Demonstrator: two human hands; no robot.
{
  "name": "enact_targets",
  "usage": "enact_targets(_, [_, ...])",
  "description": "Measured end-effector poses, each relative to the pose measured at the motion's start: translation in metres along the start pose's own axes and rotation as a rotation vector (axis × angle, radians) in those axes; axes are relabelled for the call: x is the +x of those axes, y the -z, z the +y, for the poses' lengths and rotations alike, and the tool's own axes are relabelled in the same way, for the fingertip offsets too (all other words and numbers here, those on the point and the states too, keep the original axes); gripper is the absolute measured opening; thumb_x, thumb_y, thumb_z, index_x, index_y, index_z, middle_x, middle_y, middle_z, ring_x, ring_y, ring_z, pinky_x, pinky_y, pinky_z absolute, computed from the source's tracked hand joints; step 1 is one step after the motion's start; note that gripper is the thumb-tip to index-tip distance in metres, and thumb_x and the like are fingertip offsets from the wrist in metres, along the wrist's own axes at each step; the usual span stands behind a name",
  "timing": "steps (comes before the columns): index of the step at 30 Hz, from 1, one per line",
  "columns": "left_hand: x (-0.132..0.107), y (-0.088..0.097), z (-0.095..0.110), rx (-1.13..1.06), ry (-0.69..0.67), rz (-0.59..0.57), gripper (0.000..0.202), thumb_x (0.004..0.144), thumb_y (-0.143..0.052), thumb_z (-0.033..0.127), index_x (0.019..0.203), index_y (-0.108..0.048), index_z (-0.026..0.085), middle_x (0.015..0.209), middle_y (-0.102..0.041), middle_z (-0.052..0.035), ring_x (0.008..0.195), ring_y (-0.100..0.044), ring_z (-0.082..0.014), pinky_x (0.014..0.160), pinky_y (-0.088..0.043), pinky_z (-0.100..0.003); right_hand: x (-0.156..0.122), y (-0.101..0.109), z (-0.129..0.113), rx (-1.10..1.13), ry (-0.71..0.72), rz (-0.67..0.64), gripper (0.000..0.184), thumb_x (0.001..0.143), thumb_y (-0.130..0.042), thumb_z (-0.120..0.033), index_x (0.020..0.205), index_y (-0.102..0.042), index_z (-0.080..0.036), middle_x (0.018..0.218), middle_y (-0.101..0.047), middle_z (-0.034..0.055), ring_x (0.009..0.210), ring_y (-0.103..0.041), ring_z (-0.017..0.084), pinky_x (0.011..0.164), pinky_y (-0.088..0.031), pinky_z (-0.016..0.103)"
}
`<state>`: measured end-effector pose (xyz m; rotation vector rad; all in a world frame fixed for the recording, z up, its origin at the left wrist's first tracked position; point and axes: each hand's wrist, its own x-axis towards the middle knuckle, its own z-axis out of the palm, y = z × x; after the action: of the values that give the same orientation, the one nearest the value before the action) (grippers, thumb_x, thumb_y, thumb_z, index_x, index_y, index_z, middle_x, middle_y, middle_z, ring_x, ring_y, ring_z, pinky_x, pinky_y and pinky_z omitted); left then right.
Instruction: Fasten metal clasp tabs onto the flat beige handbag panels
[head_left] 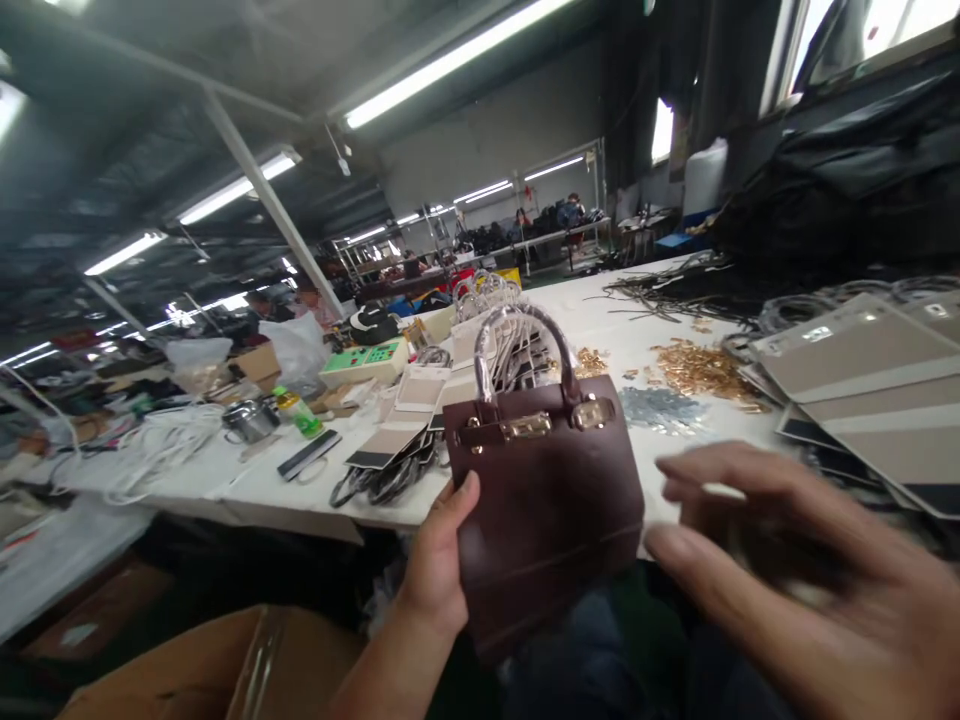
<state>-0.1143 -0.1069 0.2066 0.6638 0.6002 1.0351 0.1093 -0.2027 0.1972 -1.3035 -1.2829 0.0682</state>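
My left hand (439,560) grips a small dark brown handbag (551,500) by its left edge, thumb on the front. The bag stands upright in front of me, with a gold clasp (526,427) and a plastic-wrapped top handle (517,340). My right hand (810,575) hovers just right of the bag, fingers stretched out and apart, blurred by motion, holding nothing. Neither hand touches the white table (300,485) beyond the bag.
Piles of gold metal fittings (697,368) and silver parts (660,408) lie on the table. Flat beige and black panels (862,385) are stacked at the right, more handles and panels (405,440) at the left. A cardboard box (225,665) sits below. People work at far tables.
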Motion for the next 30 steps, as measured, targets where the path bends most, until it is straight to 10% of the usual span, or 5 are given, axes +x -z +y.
enact_targets(5, [-0.001, 0.015, -0.012, 0.008, 0.046, -0.143, 0.039, 0.093, -0.078, 0.033, 0.128, -0.075, 0.016, 0.124, -0.079, -0.0145, 0.122, -0.073, -0.0375, 0.115, -0.051, -0.055, 0.039, -0.018, 0.028, -0.017, 0.027, 0.004, 0.046, 0.09, -0.078, -0.055, 0.127, -0.074, -0.027, 0.124, -0.073, 0.0107, 0.107, -0.07, 0.03, 0.088, -0.059, 0.039])
enact_targets(13, [0.008, 0.031, -0.023, -0.036, 0.08, -0.185, 0.041, 0.094, -0.074, 0.035, 0.131, -0.075, 0.015, 0.124, -0.078, -0.0166, 0.126, -0.07, -0.0392, 0.119, -0.046, -0.058, 0.033, -0.018, 0.053, 0.397, -0.565, -0.087, 0.055, 0.081, -0.083, -0.066, 0.106, -0.081, -0.017, 0.06, -0.061, 0.0012, 0.049, -0.056, 0.019, 0.042, -0.042, 0.029])
enact_targets(20, [0.02, 0.033, -0.02, -0.024, 0.202, -0.242, 0.056, 0.093, -0.073, 0.051, 0.133, -0.073, 0.013, 0.123, -0.078, -0.0192, 0.127, -0.069, -0.0417, 0.117, -0.046, -0.06, 0.033, -0.022, 0.053, 0.652, -0.724, -0.062, 0.053, 0.077, -0.09, -0.06, 0.066, -0.056, -0.021, 0.055, -0.047, -0.003, 0.048, -0.042, 0.013, 0.041, -0.035, 0.025])
enact_targets(26, [0.028, 0.021, -0.009, 0.297, -0.106, -0.129, 0.045, 0.086, -0.084, 0.034, 0.125, -0.073, 0.016, 0.116, -0.08, -0.0153, 0.12, -0.072, -0.0385, 0.113, -0.052, -0.053, 0.04, -0.021, 0.051, 0.717, -0.751, -0.057, 0.054, 0.074, -0.092, -0.059, 0.065, -0.055, -0.021, 0.054, -0.047, -0.0026, 0.047, -0.041, 0.013, 0.04, -0.032, 0.024])
enact_targets(30, [0.026, 0.012, 0.013, 0.43, -0.217, -0.257, 0.094, 0.07, -0.097, 0.049, 0.152, -0.057, 0.025, 0.137, -0.072, -0.0145, 0.136, -0.062, -0.041, 0.117, -0.048, -0.051, 0.044, -0.018, 0.054, 0.758, -0.714, -0.116, 0.055, 0.076, -0.091, -0.059, 0.062, -0.054, -0.02, 0.051, -0.045, -0.003, 0.048, -0.039, 0.012, 0.043, -0.032, 0.024])
